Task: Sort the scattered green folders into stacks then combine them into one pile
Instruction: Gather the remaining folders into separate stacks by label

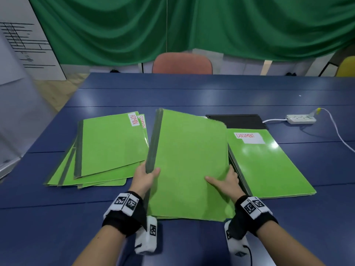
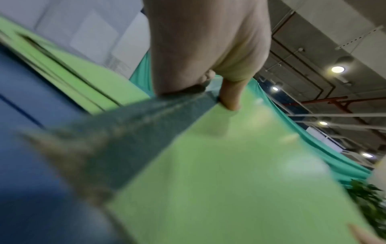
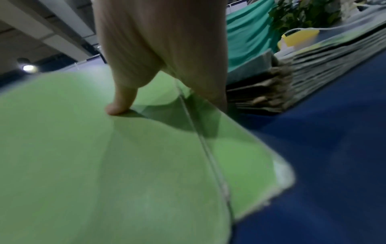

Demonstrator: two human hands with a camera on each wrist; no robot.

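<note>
I hold a bundle of green folders [image 1: 190, 162] tilted up off the blue table [image 1: 211, 89], its near edge low by my wrists. My left hand [image 1: 146, 177] grips the dark grey spine side [image 2: 146, 118], thumb on the cover. My right hand [image 1: 224, 181] pinches the bundle's right edge, thumb [image 3: 119, 105] on top and fingers underneath. A fanned stack of green folders [image 1: 107, 148] labelled ADMIN lies at the left. A squared stack [image 1: 265, 160] labelled DOCUMENT lies at the right, also seen edge-on as the right stack [image 3: 313, 62].
A black tablet-like slab [image 1: 236, 120] lies behind the right stack. A white power strip [image 1: 301, 119] with a cable sits at the far right. A pink chair [image 1: 182, 63] stands past the table's far edge, before a green curtain [image 1: 192, 25].
</note>
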